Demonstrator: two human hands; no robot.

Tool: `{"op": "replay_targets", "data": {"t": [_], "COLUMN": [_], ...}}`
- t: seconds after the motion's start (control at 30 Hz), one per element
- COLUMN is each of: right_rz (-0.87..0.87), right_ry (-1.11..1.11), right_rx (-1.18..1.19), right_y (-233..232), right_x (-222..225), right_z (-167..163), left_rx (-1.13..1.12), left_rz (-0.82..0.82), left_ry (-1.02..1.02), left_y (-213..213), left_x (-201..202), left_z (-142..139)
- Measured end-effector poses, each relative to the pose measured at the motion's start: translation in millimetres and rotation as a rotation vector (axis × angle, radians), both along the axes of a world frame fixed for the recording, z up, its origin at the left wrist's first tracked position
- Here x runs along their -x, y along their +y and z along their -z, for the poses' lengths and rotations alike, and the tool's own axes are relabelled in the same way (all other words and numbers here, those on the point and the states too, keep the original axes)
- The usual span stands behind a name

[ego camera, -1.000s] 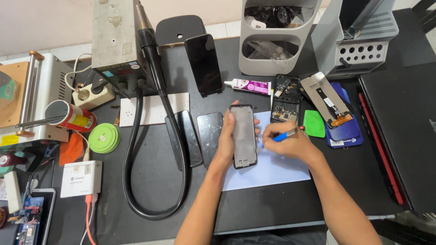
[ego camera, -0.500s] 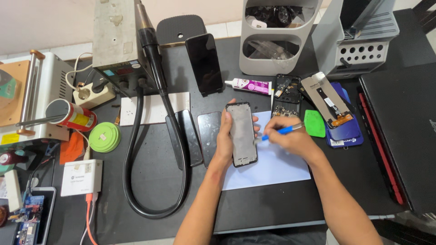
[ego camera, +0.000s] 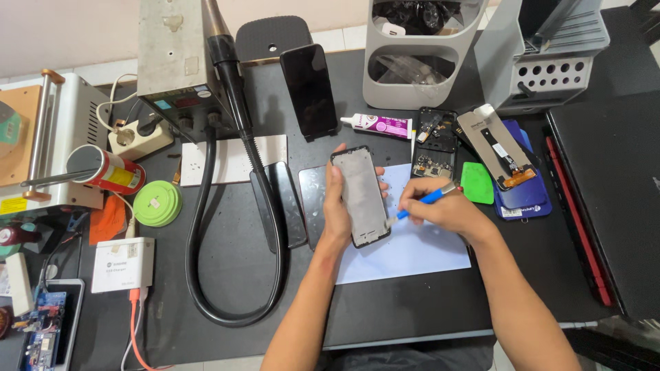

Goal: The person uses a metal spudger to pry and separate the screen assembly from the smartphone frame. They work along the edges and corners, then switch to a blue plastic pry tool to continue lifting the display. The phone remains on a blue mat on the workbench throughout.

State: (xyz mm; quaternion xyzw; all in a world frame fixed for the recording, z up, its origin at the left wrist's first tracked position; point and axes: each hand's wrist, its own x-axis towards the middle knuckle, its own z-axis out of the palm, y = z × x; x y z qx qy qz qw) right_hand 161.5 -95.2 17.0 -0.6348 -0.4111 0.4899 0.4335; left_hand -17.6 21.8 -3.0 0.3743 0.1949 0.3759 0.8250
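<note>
The left hand (ego camera: 338,216) is clamped on a phone frame (ego camera: 360,196), thumb on its left edge and fingers curled behind, holding it upright over the white sheet (ego camera: 412,247) at the centre of the black mat (ego camera: 227,275). Half a second ago the frame showed a dark, glossy face; now a pale grey face is toward the camera, so it has been turned over. The right hand (ego camera: 447,209) is pinched shut on a blue tool (ego camera: 423,201), and its tip, which earlier hovered clear at 3 o'clock of the frame, now meets the frame's lower right edge. Just at 9 o'clock of the frame lie two dark glass panels (ego camera: 289,203), partly under the left hand, with the black hose (ego camera: 206,227) looping round them. At 2 o'clock sit an open phone body (ego camera: 433,148), a green pad (ego camera: 476,183) and a screen part (ego camera: 496,149) on a blue phone (ego camera: 522,199). At 12 o'clock a glue tube (ego camera: 381,126) lies behind, and a black phone (ego camera: 309,89) leans on its stand. Farther at 10 o'clock stands the metal station (ego camera: 175,55); at 9 o'clock are a green tape disc (ego camera: 157,203) and a red can (ego camera: 106,170). At 3 o'clock a laptop (ego camera: 608,192) lies shut.
</note>
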Motion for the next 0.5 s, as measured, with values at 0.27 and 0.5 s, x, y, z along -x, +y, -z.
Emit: {"op": "replay_targets", "data": {"t": [0.27,0.5], "right_rz": [0.032,0.313], "right_ry": [0.033,0.083], "right_rx": [-0.174,-0.415], "right_y": [-1.2,1.3], "right_x": [2.7,8.4], "right_z": [-4.1,-7.3], "left_rx": [0.109,0.224], "left_rz": [0.086,0.266], "left_ry": [-0.072,-0.098], "left_y": [-0.1,-8.8], "left_x": [2.5,0.2], "left_z": [-3.8,-5.1]}}
